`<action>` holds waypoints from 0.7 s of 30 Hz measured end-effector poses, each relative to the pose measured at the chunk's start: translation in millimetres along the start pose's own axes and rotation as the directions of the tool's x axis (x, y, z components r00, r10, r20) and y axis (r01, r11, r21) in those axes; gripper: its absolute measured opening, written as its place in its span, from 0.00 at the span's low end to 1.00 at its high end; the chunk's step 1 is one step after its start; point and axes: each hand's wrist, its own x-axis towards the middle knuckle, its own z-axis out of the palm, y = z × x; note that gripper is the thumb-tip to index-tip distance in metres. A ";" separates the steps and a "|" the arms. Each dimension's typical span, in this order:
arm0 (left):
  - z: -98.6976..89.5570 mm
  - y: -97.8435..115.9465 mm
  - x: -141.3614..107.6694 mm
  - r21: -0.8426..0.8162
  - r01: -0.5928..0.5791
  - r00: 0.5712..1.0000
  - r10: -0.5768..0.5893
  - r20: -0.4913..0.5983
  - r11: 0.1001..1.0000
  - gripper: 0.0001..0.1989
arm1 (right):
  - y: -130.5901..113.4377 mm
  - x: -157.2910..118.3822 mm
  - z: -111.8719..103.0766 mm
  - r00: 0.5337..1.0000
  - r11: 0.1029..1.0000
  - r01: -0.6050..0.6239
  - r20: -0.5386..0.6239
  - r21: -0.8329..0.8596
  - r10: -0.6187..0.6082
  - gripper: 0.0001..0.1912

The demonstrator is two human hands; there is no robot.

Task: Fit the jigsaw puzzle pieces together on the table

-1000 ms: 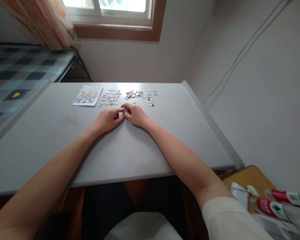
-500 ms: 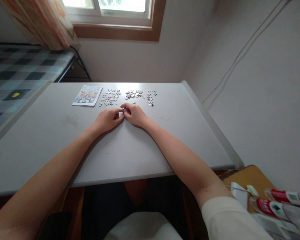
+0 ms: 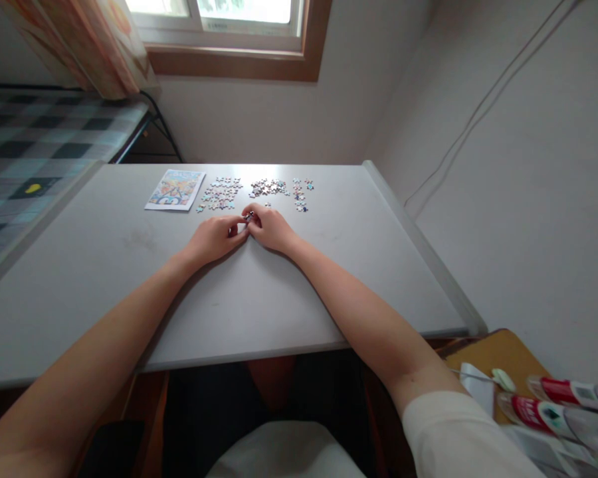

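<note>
My left hand (image 3: 216, 237) and my right hand (image 3: 270, 229) meet over the middle of the white table. Between their fingertips are small dark jigsaw puzzle pieces (image 3: 250, 216), partly hidden by the fingers. Both hands are closed in a pinch on them. Just beyond lie several groups of loose puzzle pieces: spread rows (image 3: 222, 192) on the left, a dense heap (image 3: 268, 188) in the centre, and a sparse column (image 3: 299, 194) on the right. One single piece (image 3: 267, 204) lies right behind my right hand.
A printed picture sheet (image 3: 175, 190) lies left of the pieces on the white table (image 3: 299, 299). Bottles with red labels (image 3: 533, 411) lie on a wooden stool (image 3: 515, 345) at the lower right. A bed with a checked cover (image 3: 54, 139) stands at the left, a wall at the right.
The hands stay in nearly the same place. My right fingers have shifted very slightly around the puzzle pieces; the table layout is unchanged.
</note>
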 end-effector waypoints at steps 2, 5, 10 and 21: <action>-0.7 1.0 0.0 0.006 0.007 1.000 -0.007 0.005 1.000 0.20 | -0.3 -0.1 -0.1 1.000 1.000 0.003 0.000 -0.003 -0.003 0.15; -1.9 3.3 -0.3 0.011 0.017 1.000 -0.017 0.012 1.000 0.20 | 0.1 -0.2 0.3 1.000 1.000 0.013 -0.006 -0.007 -0.013 0.14; -1.5 3.2 -0.9 0.008 0.006 1.000 -0.006 0.006 1.000 0.20 | 0.7 0.1 0.9 1.000 1.000 0.019 -0.009 -0.007 -0.019 0.14; -1.4 3.1 -0.8 0.004 -0.005 1.000 0.005 -0.002 1.000 0.19 | 1.8 -0.3 1.3 1.000 1.000 0.015 -0.009 -0.010 -0.015 0.14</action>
